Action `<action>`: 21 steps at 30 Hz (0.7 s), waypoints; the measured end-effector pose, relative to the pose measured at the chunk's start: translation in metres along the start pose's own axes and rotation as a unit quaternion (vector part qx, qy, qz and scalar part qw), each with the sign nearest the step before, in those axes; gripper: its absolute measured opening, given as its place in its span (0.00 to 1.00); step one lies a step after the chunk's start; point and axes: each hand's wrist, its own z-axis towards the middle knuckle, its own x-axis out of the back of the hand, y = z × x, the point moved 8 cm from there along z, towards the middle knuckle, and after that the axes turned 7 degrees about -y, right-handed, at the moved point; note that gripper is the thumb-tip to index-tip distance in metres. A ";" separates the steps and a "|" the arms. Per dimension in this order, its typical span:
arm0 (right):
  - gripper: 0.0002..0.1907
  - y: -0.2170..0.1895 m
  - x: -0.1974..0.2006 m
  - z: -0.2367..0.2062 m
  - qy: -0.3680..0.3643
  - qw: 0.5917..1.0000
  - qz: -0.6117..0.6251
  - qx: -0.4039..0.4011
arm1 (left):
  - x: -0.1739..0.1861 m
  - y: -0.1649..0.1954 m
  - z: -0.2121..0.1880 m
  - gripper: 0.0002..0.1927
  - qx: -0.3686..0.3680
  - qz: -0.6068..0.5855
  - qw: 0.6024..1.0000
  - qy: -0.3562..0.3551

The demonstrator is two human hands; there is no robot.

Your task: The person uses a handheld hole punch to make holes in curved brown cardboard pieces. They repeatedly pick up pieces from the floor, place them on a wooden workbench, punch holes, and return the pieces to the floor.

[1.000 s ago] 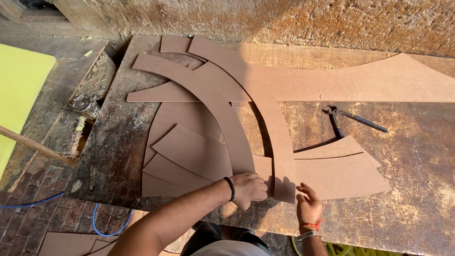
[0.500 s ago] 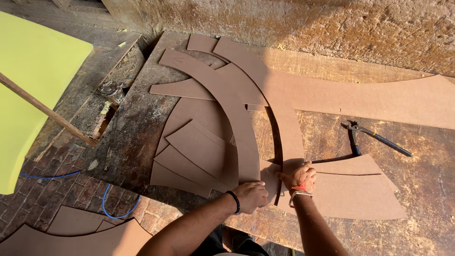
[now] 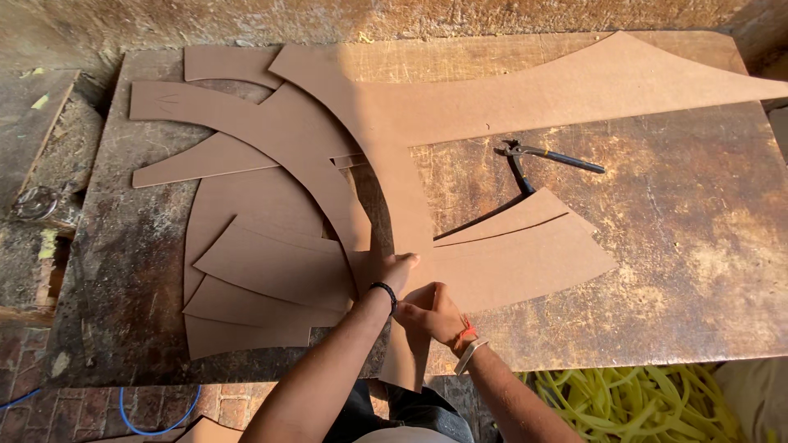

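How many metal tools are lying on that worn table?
1: a pair of pliers lies on the table, beyond the right hand, beside the brown board cutouts. Others could be hidden under those.

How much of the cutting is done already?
Done: many curved brown board pieces lie cut and stacked on the worn table. In hand: the left hand and right hand press on the long curved strip near the table's front edge. Left: it joins a big uncut sheet. The pliers lie untouched.
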 end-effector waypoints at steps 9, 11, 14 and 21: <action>0.32 -0.070 0.250 0.148 0.220 0.893 -0.387 -0.062 | 0.053 -0.021 -0.019 0.23 0.032 0.116 0.976 0.184; 0.35 -0.066 0.260 0.179 0.158 0.881 -0.413 -0.168 | 0.063 -0.020 -0.024 0.27 0.052 0.171 0.965 0.191; 0.38 -0.069 0.265 0.210 0.151 0.853 -0.468 -0.177 | 0.088 -0.022 -0.036 0.33 0.045 0.261 0.943 0.202; 0.15 -0.098 0.245 0.239 0.132 0.869 -0.477 -0.016 | 0.157 -0.063 -0.072 0.28 0.042 0.380 0.909 0.164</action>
